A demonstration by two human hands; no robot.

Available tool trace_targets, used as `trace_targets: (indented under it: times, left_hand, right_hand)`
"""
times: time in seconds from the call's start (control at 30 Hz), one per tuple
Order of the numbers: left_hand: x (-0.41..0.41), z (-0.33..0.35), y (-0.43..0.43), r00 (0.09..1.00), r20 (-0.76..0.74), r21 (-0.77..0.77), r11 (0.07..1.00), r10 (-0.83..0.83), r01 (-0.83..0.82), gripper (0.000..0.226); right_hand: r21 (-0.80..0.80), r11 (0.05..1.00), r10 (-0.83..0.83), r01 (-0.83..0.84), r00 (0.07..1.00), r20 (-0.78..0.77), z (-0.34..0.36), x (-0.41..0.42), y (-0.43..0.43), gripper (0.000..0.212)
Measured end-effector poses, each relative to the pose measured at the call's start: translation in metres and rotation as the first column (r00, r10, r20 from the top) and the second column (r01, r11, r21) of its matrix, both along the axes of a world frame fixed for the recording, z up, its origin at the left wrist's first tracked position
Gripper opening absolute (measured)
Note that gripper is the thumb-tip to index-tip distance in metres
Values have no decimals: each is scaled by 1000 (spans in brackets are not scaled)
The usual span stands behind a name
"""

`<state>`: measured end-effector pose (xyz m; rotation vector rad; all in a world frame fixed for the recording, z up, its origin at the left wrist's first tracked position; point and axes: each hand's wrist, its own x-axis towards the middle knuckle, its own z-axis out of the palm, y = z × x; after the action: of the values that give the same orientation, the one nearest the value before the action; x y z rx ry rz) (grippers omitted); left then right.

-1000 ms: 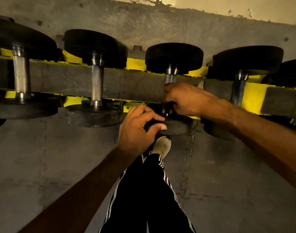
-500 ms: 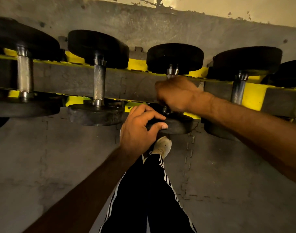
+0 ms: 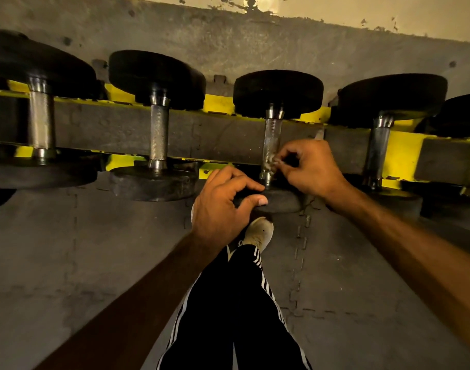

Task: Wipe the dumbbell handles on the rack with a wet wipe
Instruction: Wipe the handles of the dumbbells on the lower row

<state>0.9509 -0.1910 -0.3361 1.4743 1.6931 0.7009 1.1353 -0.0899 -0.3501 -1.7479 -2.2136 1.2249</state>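
Several black dumbbells lie across a yellow and grey rack (image 3: 223, 134). The middle dumbbell has a knurled steel handle (image 3: 272, 132) and a small black near plate (image 3: 282, 200). My left hand (image 3: 223, 206) grips that near plate, fingers on top and thumb on its front edge. My right hand (image 3: 308, 169) sits just right of the handle's lower end and pinches a small crumpled wet wipe (image 3: 272, 161) against the steel. Most of the handle above the wipe is bare.
A neighbouring dumbbell handle (image 3: 159, 134) stands to the left, another handle (image 3: 378, 145) to the right. Grey rubber floor mats (image 3: 68, 249) lie below the rack. My leg in black striped trousers and a pale shoe (image 3: 258, 233) are under the middle dumbbell.
My right hand has come off its wrap around the handle and moved to the right and down; it now pinches the wipe at the handle's lower end. My left hand has stayed on the plate.
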Motion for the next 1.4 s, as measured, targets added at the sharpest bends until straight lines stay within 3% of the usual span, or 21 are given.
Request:
trace_targets:
  times: [0.1,0.17,0.33,0.37,0.43,0.5,0.57,0.63,0.7,0.83,0.9,0.97,1.03,1.1,1.17,1.27,1.33,1.4]
  left_hand:
    - [0,-1,-1,1000,2,10,1000,-9,9,22]
    - [-1,-1,0,1000,9,3,1000,-10,10,21]
    - [-2,-1,1,1000,2,-4,1000,-24,24,20]
    - [-2,-1,1,1000,3,-3,1000,-24,24,21]
    - [-3,-1,2,1000,4,0,1000,-28,28,20]
    - [-3,-2,2,1000,6,6,1000,-31,31,20]
    - [-3,-2,2,1000,7,11,1000,-29,29,20]
    - [-2,-2,2,1000,8,12,1000,-24,24,21]
    - [-1,-3,1,1000,5,14,1000,-19,18,21]
    - [-1,-2,1,1000,10,7,1000,-17,17,19]
    - [-2,-2,1,1000,9,3,1000,-20,20,19]
    - [-2,-2,1,1000,12,9,1000,-22,22,20]
    - [-2,-2,1,1000,10,13,1000,-21,21,22]
    - [-1,-2,0,1000,12,18,1000,-12,12,22]
    - [-1,-3,-1,1000,16,26,1000,-4,4,20]
    - [-2,-4,0,1000,11,22,1000,-15,15,21]
    - [-3,-5,1,1000,13,21,1000,-22,22,21]
    - [-4,-6,1,1000,18,29,999,-23,22,20]
  right_hand:
    - [-102,899,-438,426,874,-208,-12,-6,7,26]
    - [-222,829,-557,513,789,-258,-16,-7,6,27]
    - [-501,803,-404,322,913,-61,-11,10,0,19]
    - [-518,771,-475,370,876,-82,-13,9,4,19]
    - [-552,656,-687,515,710,-154,-19,3,15,24]
    - [-583,574,-782,575,595,-183,-26,-2,19,26]
    - [-608,598,-740,522,651,-169,-29,4,14,20]
    - [-643,657,-594,394,795,-120,-26,15,6,18]
    - [-665,655,-546,358,833,-91,-26,17,8,18]
    - [-683,524,-788,509,594,-161,-32,-2,19,27]
    - [-712,491,-793,501,595,-128,-34,-2,16,27]
    - [-718,529,-702,453,709,-70,-26,7,9,20]
    - [-655,640,-580,402,812,-69,-11,16,3,17]
    - [-554,720,-595,417,783,-184,-2,15,-1,18]
    - [-458,733,-661,503,686,-305,-1,7,-1,22]
    - [-308,753,-658,582,679,-326,-16,-5,0,17]
    - [-208,816,-578,540,748,-326,-22,-3,-3,16]
    - [-82,949,-315,304,906,-283,-16,7,-9,18]
